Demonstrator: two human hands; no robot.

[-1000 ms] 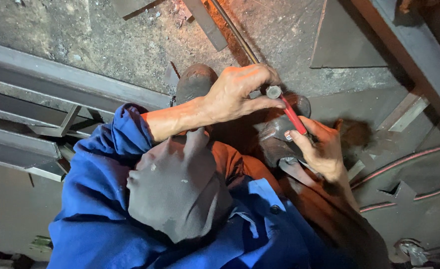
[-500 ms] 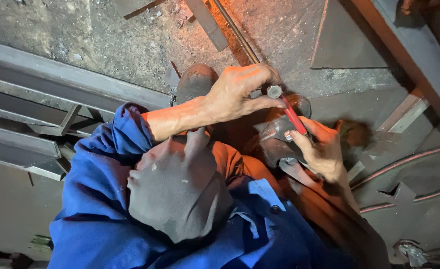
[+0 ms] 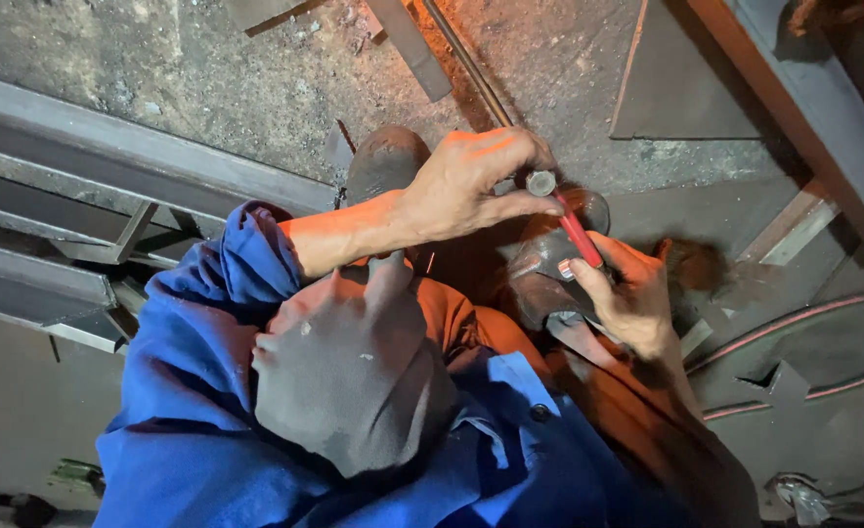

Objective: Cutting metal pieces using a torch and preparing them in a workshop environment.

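two hands on one red-handled tool [image 3: 581, 230]: left hand [image 3: 471, 181] grips its metal tip, right hand [image 3: 627, 293] clamps the handle; steel beams crowd both sides.

Left hand [image 3: 471, 186] extended forward from a rolled-up blue sleeve, forearm bare, fingers curled inward — thumb and fingertips pinched together. Right hand [image 3: 627, 293] lower and nearer the body, palm up, fingers half-closed in a light grip — wrist bent back.

No packages show anywhere in this view. There are no labels or signs either, and no screens.
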